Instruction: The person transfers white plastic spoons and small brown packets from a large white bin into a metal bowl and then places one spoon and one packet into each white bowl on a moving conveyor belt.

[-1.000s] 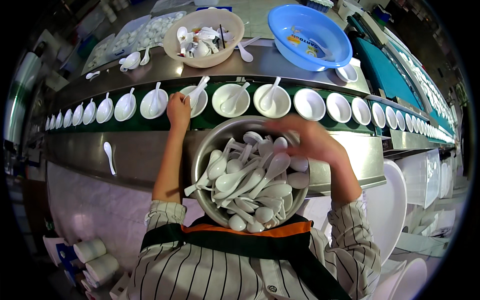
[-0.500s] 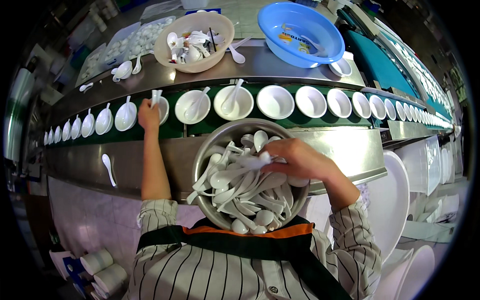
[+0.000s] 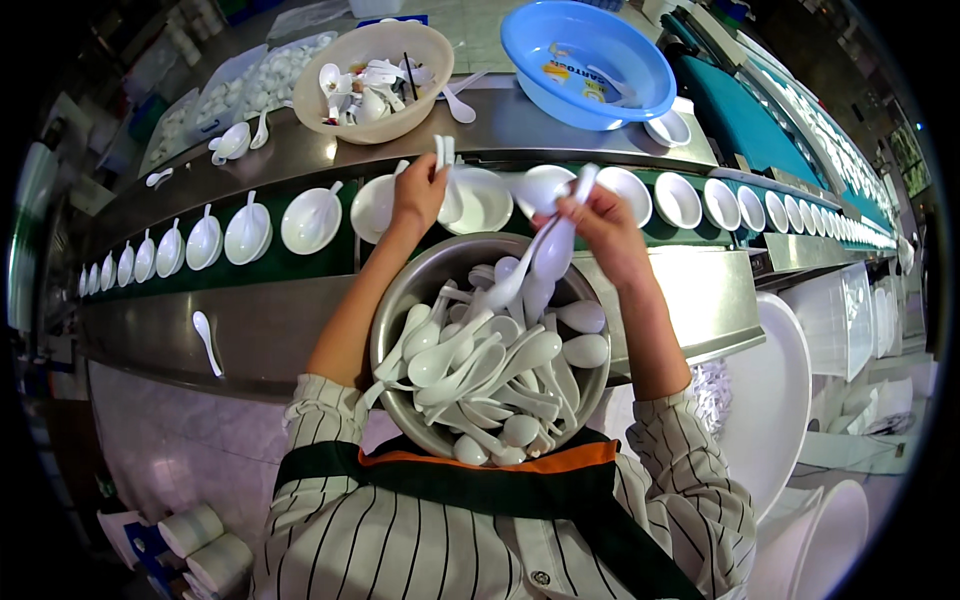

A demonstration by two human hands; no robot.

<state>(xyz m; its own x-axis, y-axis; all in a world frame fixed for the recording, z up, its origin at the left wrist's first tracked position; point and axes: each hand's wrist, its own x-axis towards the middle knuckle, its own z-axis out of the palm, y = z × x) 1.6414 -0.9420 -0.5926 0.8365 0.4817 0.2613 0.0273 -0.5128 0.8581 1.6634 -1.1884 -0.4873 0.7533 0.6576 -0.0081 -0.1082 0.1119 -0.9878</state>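
Observation:
My left hand (image 3: 416,196) is closed around the upright handles of white soup spoons (image 3: 444,150), over the row of white bowls on the green belt (image 3: 340,255). A bowl (image 3: 484,200) stands beside it, and another is partly hidden behind that hand. My right hand (image 3: 606,228) pinches several white spoons (image 3: 550,252) by their handles, bowl ends hanging down above the far rim of a steel basin (image 3: 384,330). White spoons (image 3: 490,370) fill the basin in a loose heap. Left of my hands, a bowl (image 3: 311,220) and those beyond it each hold a spoon.
More white bowls (image 3: 678,201) line the belt to the right. Behind it stand a beige basin (image 3: 312,85) of mixed spoons and a blue basin (image 3: 655,85). A single spoon (image 3: 207,342) lies on the near steel ledge. A large white tub (image 3: 795,400) is at my right.
My left hand has moved right along the bowls, leaving a spoon in the bowl behind it. My right hand has risen from the basin with several spoons. The bowls have shifted slightly.

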